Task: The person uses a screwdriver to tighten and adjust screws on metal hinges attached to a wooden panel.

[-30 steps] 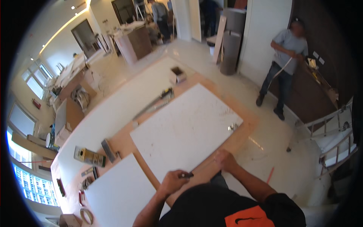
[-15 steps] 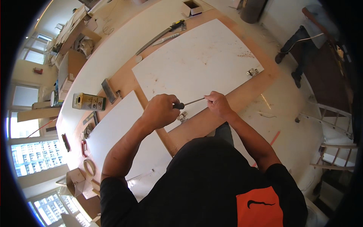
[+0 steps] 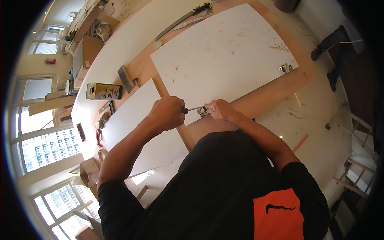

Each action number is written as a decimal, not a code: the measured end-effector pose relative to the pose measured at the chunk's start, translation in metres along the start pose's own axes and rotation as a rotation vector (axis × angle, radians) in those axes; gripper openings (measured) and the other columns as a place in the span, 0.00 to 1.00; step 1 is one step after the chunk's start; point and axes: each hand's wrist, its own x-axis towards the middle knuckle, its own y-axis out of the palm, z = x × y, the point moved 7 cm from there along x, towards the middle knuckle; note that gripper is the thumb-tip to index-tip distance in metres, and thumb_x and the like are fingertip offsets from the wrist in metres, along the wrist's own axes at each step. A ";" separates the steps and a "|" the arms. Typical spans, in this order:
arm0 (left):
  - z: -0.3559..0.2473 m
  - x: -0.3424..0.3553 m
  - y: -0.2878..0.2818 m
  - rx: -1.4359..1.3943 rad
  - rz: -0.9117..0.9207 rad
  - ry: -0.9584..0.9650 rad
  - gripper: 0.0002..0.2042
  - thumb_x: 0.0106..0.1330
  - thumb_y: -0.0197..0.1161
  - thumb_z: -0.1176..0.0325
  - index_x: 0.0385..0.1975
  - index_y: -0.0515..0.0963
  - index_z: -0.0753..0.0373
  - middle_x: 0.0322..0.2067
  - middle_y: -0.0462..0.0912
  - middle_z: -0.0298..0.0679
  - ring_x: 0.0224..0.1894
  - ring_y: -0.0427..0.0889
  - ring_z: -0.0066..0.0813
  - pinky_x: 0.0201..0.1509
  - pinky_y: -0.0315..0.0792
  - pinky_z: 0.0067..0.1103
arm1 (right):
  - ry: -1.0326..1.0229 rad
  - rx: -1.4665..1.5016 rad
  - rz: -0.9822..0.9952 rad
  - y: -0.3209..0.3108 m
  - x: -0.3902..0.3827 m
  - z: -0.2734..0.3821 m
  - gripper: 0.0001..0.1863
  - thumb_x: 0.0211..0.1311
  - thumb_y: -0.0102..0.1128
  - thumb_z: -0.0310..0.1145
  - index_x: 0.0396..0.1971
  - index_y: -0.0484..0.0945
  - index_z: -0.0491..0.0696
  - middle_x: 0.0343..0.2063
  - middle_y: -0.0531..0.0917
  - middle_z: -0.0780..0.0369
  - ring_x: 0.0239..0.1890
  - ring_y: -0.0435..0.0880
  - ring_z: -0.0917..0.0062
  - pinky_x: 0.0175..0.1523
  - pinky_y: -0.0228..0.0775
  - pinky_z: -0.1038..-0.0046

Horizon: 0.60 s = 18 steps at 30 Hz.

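My left hand (image 3: 166, 113) is closed round the dark handle of a screwdriver (image 3: 195, 108), its thin metal shaft pointing right. At the shaft's far end, the fingers of my right hand (image 3: 222, 110) pinch the tip; whether a screw sits between them is hidden. Just under the shaft, a metal cabinet hinge (image 3: 203, 113) is set at the near edge of a white panel (image 3: 218, 52). A second hinge (image 3: 285, 68) sits by that panel's right corner. The white surface carries scattered brown dust.
Another white panel (image 3: 138, 128) lies to the left. Beyond it are a metal tin (image 3: 105, 91) and a flat dark block (image 3: 125, 79). A handsaw (image 3: 176, 24) lies past the large panel. At the far right stands a person (image 3: 338, 50), with a ladder (image 3: 358, 130) nearer.
The view has shifted, so the bench appears farther up and right. My right hand has come closer to my left, and the screwdriver tip is now beside the near hinge.
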 end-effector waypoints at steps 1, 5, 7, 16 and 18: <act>0.000 0.003 0.003 0.037 0.022 0.010 0.09 0.53 0.58 0.75 0.30 0.84 0.70 0.27 0.84 0.55 0.33 0.85 0.53 0.42 0.78 0.39 | 0.043 0.015 0.088 0.006 0.001 -0.004 0.23 0.58 0.58 0.33 0.55 0.85 0.51 0.43 0.87 0.50 0.44 0.86 0.54 0.49 0.78 0.59; 0.001 0.013 0.008 0.090 0.102 -0.033 0.13 0.55 0.60 0.72 0.37 0.86 0.66 0.31 0.86 0.52 0.39 0.86 0.52 0.47 0.78 0.39 | 0.064 0.015 0.093 0.008 0.005 -0.005 0.24 0.56 0.57 0.33 0.55 0.85 0.52 0.42 0.87 0.50 0.43 0.86 0.52 0.51 0.78 0.59; 0.000 0.017 0.009 0.128 0.113 -0.015 0.12 0.54 0.60 0.72 0.36 0.86 0.66 0.31 0.86 0.52 0.39 0.86 0.52 0.47 0.78 0.39 | 0.155 -0.002 0.166 0.014 0.006 -0.013 0.25 0.55 0.58 0.34 0.55 0.85 0.52 0.40 0.87 0.49 0.44 0.86 0.52 0.51 0.78 0.57; -0.004 0.032 0.004 0.167 0.141 0.055 0.14 0.53 0.59 0.74 0.37 0.87 0.66 0.31 0.87 0.52 0.38 0.86 0.51 0.45 0.79 0.38 | 0.105 0.056 0.074 0.005 0.006 -0.012 0.26 0.50 0.60 0.28 0.54 0.86 0.52 0.35 0.86 0.48 0.36 0.86 0.54 0.44 0.78 0.63; -0.005 0.033 0.004 0.163 0.147 0.054 0.14 0.52 0.59 0.74 0.37 0.87 0.67 0.31 0.87 0.52 0.38 0.86 0.51 0.45 0.79 0.38 | 0.146 0.044 0.130 0.003 0.007 -0.009 0.25 0.51 0.60 0.30 0.53 0.87 0.52 0.38 0.87 0.49 0.41 0.86 0.54 0.49 0.78 0.62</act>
